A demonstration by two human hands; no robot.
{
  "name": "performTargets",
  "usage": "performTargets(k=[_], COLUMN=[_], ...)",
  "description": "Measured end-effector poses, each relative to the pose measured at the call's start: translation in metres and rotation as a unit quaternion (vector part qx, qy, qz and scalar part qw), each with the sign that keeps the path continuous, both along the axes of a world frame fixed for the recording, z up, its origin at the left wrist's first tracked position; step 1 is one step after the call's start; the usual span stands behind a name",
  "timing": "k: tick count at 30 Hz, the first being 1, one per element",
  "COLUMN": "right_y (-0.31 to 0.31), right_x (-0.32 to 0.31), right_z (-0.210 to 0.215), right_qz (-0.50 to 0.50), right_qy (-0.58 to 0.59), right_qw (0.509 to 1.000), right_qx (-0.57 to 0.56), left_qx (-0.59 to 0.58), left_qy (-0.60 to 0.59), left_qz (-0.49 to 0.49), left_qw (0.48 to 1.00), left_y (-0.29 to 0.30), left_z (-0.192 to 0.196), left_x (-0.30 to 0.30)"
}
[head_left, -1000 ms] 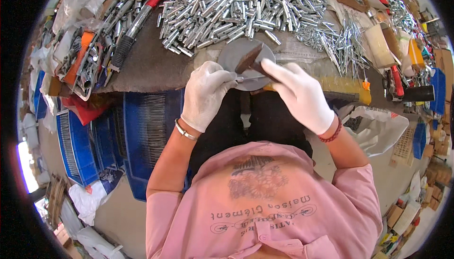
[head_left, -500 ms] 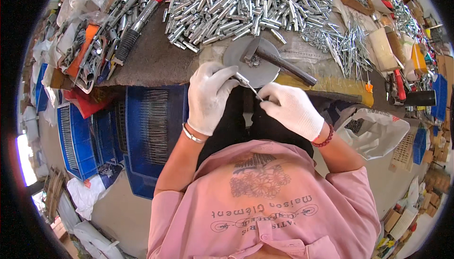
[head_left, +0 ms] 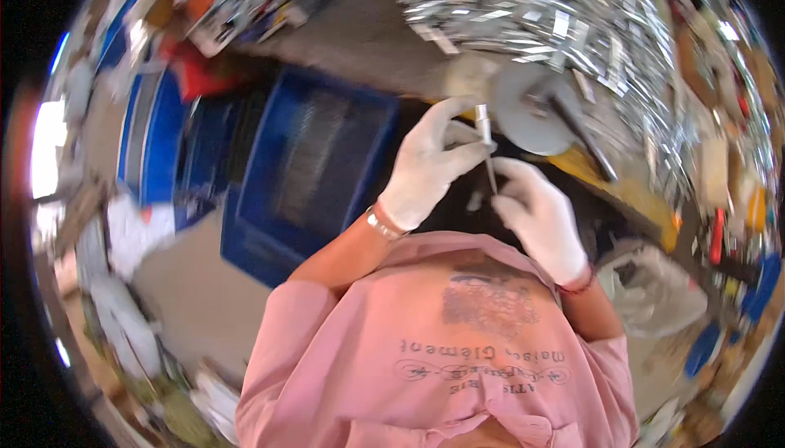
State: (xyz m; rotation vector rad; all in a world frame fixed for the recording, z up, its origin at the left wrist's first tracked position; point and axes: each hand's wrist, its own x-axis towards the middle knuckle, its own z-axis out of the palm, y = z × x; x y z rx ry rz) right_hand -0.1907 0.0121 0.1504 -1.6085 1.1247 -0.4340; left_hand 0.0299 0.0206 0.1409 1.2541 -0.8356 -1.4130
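Between the thumb and fingers of my left hand (head_left: 427,166), in a white glove, is a short shiny metal tube (head_left: 483,124). A thin metal rod (head_left: 491,176) runs from the lower end of the tube toward my body. My right hand (head_left: 544,221), gloved too, pinches the rod near its free end. Both hands are in front of the bench edge, above my dark-clad lap. Just beyond them lies a round grey plate (head_left: 517,125), with a hammer (head_left: 585,135) resting across it.
A large heap of metal tubes (head_left: 523,11) covers the bench behind the plate. Left of my lap stands a deep blue bin (head_left: 257,239), its contents blurred. A whitish plastic bag (head_left: 654,305) hangs open at the right. Tools (head_left: 245,11) crowd the far left.
The view has swung and is blurred, so the bench now slants down to the right. The tube and rod now point more nearly away from me. Both hands keep their hold.
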Motion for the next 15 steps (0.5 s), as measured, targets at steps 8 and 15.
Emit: performTargets(k=[8, 15], right_y=[-0.045, -0.047], right_x=[-0.038, -0.045], right_z=[-0.002, -0.015], right_qz=[-0.185, -0.199], right_qy=[-0.106, -0.125], right_qw=[0.977, 0.972], right_qx=[-0.023, 0.008], left_qx=[0.151, 0.299], left_qy=[-0.059, -0.294], left_qz=[0.325, 0.409], left_qw=[0.932, 0.81], left_y=[0.083, 0.189], left_z=[-0.123, -0.28], left_x=[0.162, 0.267])
